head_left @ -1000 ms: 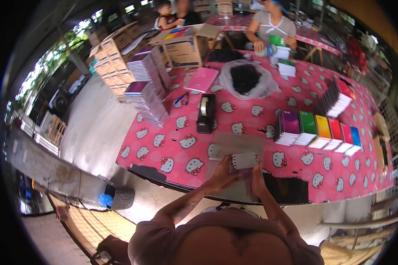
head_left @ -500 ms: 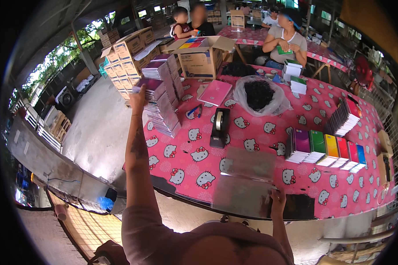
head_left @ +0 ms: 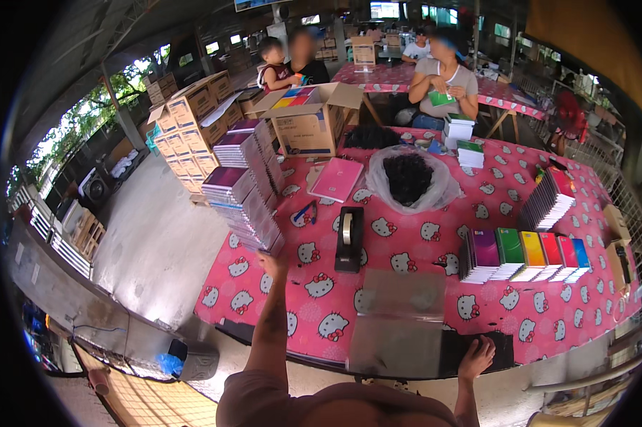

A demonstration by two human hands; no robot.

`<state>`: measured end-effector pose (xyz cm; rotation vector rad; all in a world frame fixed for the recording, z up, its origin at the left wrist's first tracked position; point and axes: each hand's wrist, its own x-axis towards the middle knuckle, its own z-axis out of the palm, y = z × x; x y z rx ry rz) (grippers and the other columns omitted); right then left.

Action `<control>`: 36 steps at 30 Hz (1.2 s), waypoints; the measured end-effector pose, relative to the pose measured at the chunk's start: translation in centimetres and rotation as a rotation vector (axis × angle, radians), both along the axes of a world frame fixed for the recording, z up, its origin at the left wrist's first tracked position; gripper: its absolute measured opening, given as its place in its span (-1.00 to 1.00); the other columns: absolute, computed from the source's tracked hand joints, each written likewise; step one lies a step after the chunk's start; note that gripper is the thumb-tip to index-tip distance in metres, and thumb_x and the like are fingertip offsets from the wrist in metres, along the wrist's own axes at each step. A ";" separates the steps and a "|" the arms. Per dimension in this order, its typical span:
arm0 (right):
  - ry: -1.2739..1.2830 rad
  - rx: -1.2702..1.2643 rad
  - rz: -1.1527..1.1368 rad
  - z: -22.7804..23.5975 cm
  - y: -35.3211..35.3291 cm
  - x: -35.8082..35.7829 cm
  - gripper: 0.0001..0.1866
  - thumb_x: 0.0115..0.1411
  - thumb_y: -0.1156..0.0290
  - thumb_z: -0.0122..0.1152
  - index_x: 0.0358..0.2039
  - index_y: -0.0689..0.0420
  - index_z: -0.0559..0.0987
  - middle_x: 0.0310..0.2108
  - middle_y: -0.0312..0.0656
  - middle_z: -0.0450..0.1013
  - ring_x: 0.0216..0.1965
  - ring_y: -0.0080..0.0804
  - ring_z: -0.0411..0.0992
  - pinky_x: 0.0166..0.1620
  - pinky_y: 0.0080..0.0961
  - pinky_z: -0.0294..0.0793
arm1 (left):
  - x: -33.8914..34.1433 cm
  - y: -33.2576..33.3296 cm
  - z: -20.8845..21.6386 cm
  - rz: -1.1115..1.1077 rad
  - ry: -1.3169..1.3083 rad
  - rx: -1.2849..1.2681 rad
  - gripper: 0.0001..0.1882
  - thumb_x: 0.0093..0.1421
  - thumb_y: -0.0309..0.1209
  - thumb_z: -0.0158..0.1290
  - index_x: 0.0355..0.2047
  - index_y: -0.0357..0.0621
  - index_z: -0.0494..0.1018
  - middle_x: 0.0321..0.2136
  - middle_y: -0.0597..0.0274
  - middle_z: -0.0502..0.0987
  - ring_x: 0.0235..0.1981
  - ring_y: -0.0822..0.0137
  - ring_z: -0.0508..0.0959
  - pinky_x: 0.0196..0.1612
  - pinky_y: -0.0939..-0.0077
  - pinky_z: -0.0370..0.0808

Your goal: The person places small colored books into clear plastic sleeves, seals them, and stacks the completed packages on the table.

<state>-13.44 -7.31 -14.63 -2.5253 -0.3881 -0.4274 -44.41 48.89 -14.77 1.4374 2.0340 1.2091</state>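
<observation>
A tall stack of spiral notebooks (head_left: 241, 210) with purple covers, wrapped in clear plastic, stands at the left of the table. My left hand (head_left: 272, 264) touches its bottom near corner, fingers extended and partly hidden against the stack. My right hand (head_left: 477, 358) rests over a black mat (head_left: 455, 348) at the table's near edge, fingers loosely apart and holding nothing. Between my hands lie clear plastic sheets (head_left: 397, 346). A black tape dispenser (head_left: 349, 242) sits beyond them, with a pink notebook (head_left: 336, 178) farther back.
Rows of coloured notebooks (head_left: 509, 249) stand at the right. A plastic bag of black material (head_left: 408, 178) lies mid-table. An open carton (head_left: 304, 129) and stacked boxes (head_left: 185, 135) stand at the far left. Across the table a person (head_left: 445, 82) handles a green notebook; others are behind.
My left hand has come down from the stack's top to its bottom near corner. My right hand has moved right, off the plastic sheets onto the black mat. The view has shifted.
</observation>
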 end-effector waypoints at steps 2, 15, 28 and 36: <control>0.008 -0.017 -0.004 0.0 0.3 0.1 -0.70 0.34 0.18 0.04 -0.04 0.06 0.53 0.06 -0.21 0.40 0.10 -0.14 0.35 0.04 -0.10 0.29 | -0.6 1.6 0.3 0.030 0.036 0.019 -0.09 0.07 -0.26 0.18 0.28 -0.33 -0.09 -0.03 -0.44 0.31 -0.02 -0.40 0.40 0.02 -0.12 0.45; -0.025 -0.077 0.004 0.3 0.8 -0.2 -0.75 0.27 0.25 0.12 -0.09 0.05 0.54 0.03 -0.20 0.41 0.09 -0.13 0.35 0.05 -0.12 0.29 | -1.9 6.4 3.5 0.055 0.087 -0.001 -0.34 0.02 -0.22 0.17 0.00 -0.29 0.11 -0.19 -0.38 0.52 -0.13 -0.39 0.53 -0.06 -0.20 0.46; -0.029 -0.123 0.002 0.8 1.3 -0.3 -0.77 0.28 0.24 0.09 -0.10 0.02 0.51 0.00 -0.20 0.40 0.08 -0.11 0.34 0.02 -0.10 0.30 | -2.2 11.5 3.7 0.120 0.121 -0.013 -0.33 -0.01 -0.23 0.19 0.02 -0.20 0.12 -0.22 -0.34 0.56 -0.13 -0.35 0.55 -0.07 -0.16 0.48; -0.028 -0.162 -0.025 1.1 1.9 -0.4 -0.76 0.25 0.25 0.11 -0.10 0.02 0.48 0.00 -0.20 0.39 0.09 -0.09 0.33 0.02 -0.10 0.28 | -2.5 13.4 3.2 0.083 0.130 -0.007 -0.32 -0.02 -0.22 0.18 0.04 -0.18 0.12 -0.20 -0.35 0.55 -0.12 -0.34 0.55 -0.06 -0.15 0.48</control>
